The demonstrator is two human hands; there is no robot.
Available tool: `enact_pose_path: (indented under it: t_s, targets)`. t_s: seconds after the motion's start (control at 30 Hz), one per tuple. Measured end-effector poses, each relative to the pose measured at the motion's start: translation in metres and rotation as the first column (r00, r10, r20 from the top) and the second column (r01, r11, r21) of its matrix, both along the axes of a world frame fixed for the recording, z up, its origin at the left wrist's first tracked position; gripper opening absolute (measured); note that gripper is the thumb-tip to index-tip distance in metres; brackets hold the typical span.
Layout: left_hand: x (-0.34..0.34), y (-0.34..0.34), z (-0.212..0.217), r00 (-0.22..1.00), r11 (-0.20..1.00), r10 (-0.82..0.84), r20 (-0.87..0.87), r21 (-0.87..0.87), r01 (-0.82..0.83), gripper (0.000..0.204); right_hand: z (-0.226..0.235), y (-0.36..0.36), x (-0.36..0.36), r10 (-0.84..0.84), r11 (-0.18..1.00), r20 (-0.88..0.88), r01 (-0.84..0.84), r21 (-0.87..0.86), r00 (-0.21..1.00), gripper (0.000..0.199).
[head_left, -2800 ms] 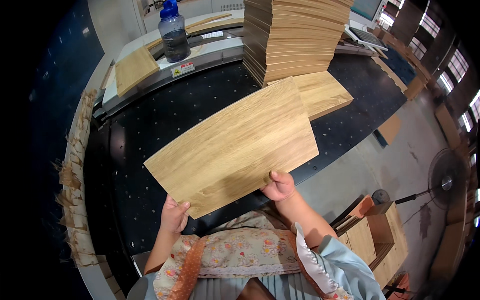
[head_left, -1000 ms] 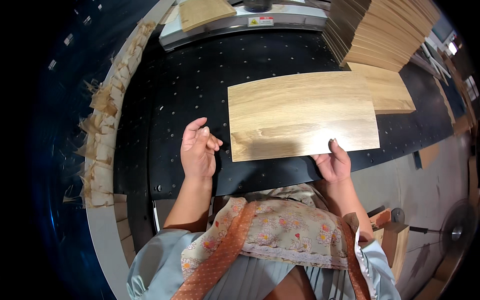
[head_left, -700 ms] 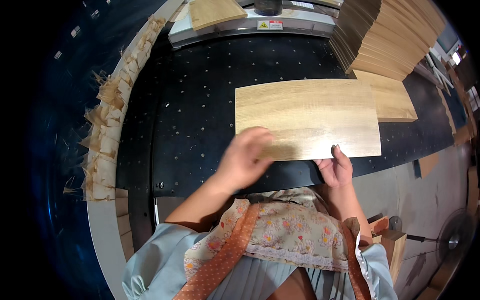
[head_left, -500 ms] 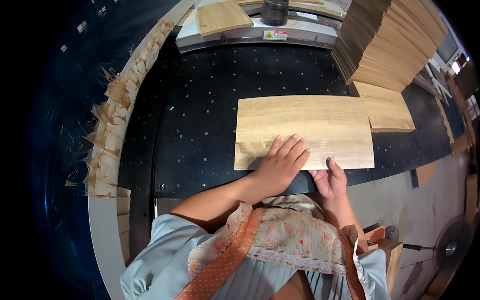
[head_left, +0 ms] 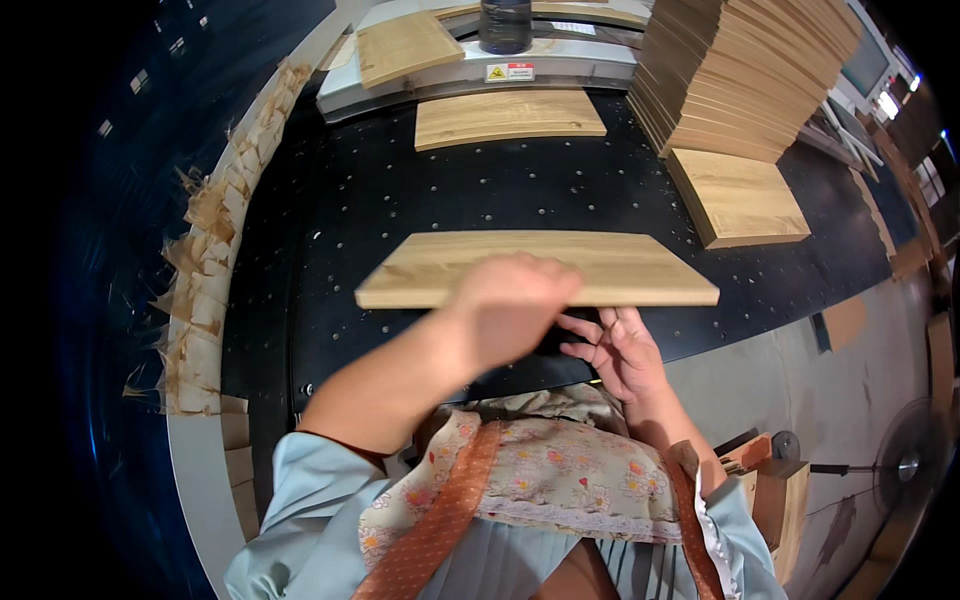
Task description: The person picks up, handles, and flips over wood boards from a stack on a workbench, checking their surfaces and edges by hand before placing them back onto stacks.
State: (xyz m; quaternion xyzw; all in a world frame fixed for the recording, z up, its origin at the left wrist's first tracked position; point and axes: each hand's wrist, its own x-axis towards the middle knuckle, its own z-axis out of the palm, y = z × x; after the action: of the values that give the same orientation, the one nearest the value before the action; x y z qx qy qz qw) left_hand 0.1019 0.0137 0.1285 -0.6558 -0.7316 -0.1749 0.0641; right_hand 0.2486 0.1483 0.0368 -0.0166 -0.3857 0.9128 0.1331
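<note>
A light wood-grain board is tilted in front of me, its near edge raised above the black work table. My left hand reaches across the board's near edge, its fingers smeared by motion. Under that edge, right of the left hand, my right hand supports the board with its upper digits. Its other fingers are spread and clear of the wood. A second wood-grain board lies flat at the far side of the table.
A tall stack of boards stands at the far right, with a shorter block of boards before it. Beyond the table runs a grey machine beam bearing a board and a dark cylinder. Ragged tape strips line the left rail.
A board now lies at the far side of the table, where none was. The board at my hands, flat before, has its near edge lifted. My left hand has moved left, blurring.
</note>
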Motion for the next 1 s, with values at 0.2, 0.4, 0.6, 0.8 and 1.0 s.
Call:
enact_pose_path:
  t_s: [0.2, 0.4, 0.6, 0.8, 1.0]
  targets:
    - [-0.071, 0.000, 0.059, 0.956, 0.958, 0.281, 0.087, -0.076, -0.275, 0.027, 0.018, 0.009, 0.004, 0.005, 0.988, 0.031, -0.009, 0.151, 0.999, 0.079]
    - [-0.110, 0.019, 0.060, 0.936, 0.925, 0.353, 0.006, -0.149, -0.348, 0.040, -0.005, 0.004, 0.006, 0.072, 0.938, 0.171, -0.125, 0.322, 0.983, 0.060]
    - [-0.120, 0.028, 0.064, 0.916, 0.890, 0.402, 0.003, -0.237, -0.390, 0.049, -0.022, 0.003, 0.010, 0.122, 0.903, 0.244, -0.210, 0.374, 0.962, 0.045]
    - [-0.106, 0.026, 0.055, 0.884, 0.875, 0.443, -0.149, -0.142, -0.463, 0.052, -0.013, -0.004, 0.012, 0.043, 0.851, 0.293, -0.189, 0.491, 0.955, 0.036]
    - [-0.075, 0.030, 0.030, 0.801, 0.828, 0.560, -0.210, 0.103, -0.552, 0.058, -0.005, -0.004, 0.005, 0.050, 0.742, 0.338, -0.262, 0.617, 0.940, 0.033]
